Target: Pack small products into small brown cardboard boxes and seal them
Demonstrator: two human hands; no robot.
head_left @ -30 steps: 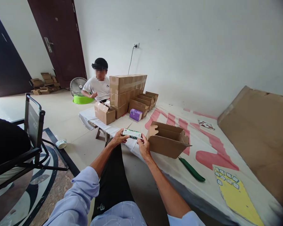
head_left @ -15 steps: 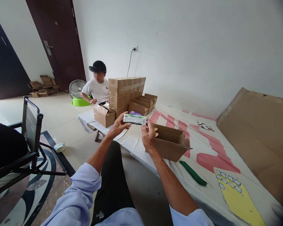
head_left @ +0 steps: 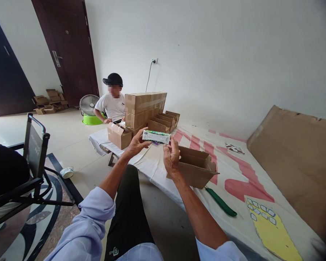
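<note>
Between both hands I hold a small, long box [head_left: 156, 137], white on the side facing me with green along its upper edge. My left hand [head_left: 137, 143] grips its left end, fingers behind and thumb below. At the right end, my right hand [head_left: 171, 154] pinches it between thumb and fingers. Just beyond my right wrist an open cardboard box [head_left: 194, 173] stands on the cloth-covered table [head_left: 163, 181]; its inside looks dark. A bit of something purple [head_left: 155, 143] shows beneath the held box, mostly hidden.
Taped cartons [head_left: 143, 103] are stacked at the table's far end, with several open cartons [head_left: 163, 123] beside them. A person [head_left: 112, 103] sits behind the stack. A green-handled tool [head_left: 221, 202] and a yellow card [head_left: 273, 228] lie at right. A folding chair [head_left: 36, 156] stands left.
The small box has tipped slightly, so more of its green upper side shows and its right end sits a little lower. The purple thing behind it is now mostly covered. Both hands keep hold.
</note>
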